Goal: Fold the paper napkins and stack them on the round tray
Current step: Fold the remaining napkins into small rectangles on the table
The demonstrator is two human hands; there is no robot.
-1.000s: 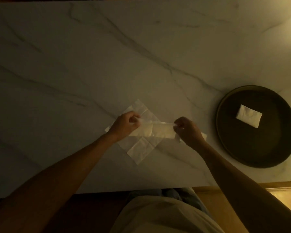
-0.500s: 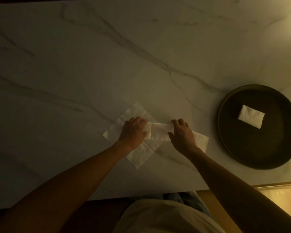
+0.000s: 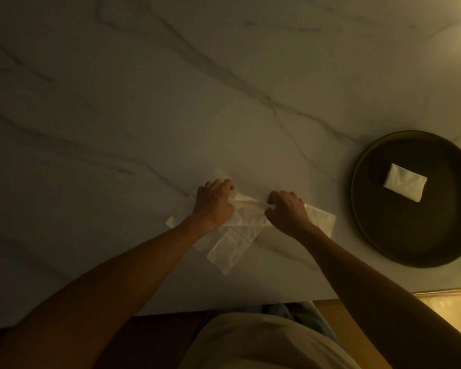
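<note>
**A:** What is the person doing at the marble table (image 3: 117, 129)?

**B:** Folding. The left hand (image 3: 214, 205) and the right hand (image 3: 286, 213) each have curled fingers pinching one end of a napkin (image 3: 248, 209), which is stretched between them just above the tabletop. It looks partly folded into a narrow strip, though the dim light makes the creases hard to read.

**A:** And the rest of the paper?

**B:** More unfolded napkins (image 3: 229, 249) lie flat under and around the hands, one corner pointing toward the near edge of the table, another sheet showing right of the right hand. One folded napkin (image 3: 404, 186) already sits on the round tray (image 3: 362, 222), well off to the right.

**A:** So what does the next move call for?

**B:** Probably laying the strip down, folding it once more to match the packet on the tray, then carrying it right and setting it on top of that one.

**A:** Any obstacles?

**B:** The tray has a raised rim to lift over, and it stands close to the table's near edge. The way between hands and tray is open marble, with plenty of bare surface on the far side.
</note>
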